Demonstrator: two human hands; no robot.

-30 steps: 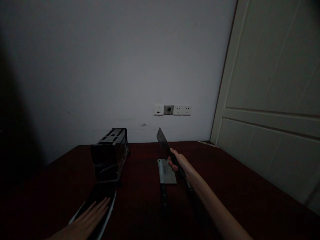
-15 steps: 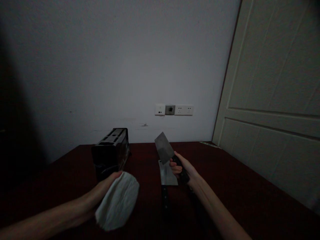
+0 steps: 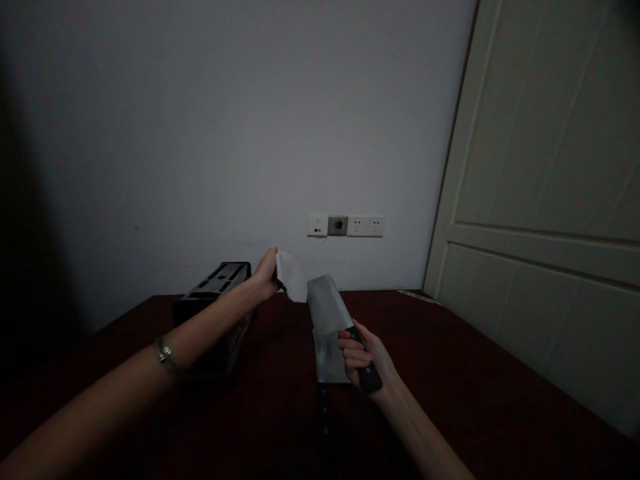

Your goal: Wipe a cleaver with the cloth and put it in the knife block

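My right hand (image 3: 364,357) is wrapped round the black handle of a cleaver (image 3: 327,305), its broad blade raised and pointing up to the left. Beneath it, a second cleaver (image 3: 330,363) lies on the table with its dark handle toward me; the raised blade and my fingers cover part of it. My left hand (image 3: 267,273) pinches a whitish cloth or paper towel (image 3: 293,275), which hangs just left of the raised blade's tip. A small gap seems to separate the cloth from the blade. A bracelet sits on my left wrist.
A black knife-block-like box with a slotted top (image 3: 213,287) stands on the left of the dark red table (image 3: 440,360), partly behind my left forearm. Wall sockets (image 3: 345,225) are at the back. A pale panelled door (image 3: 540,200) rises on the right.
My left hand has moved up, forward and right with the cloth, from the table's near side to beside the raised blade. The held cleaver has turned slightly and stays in my right hand.
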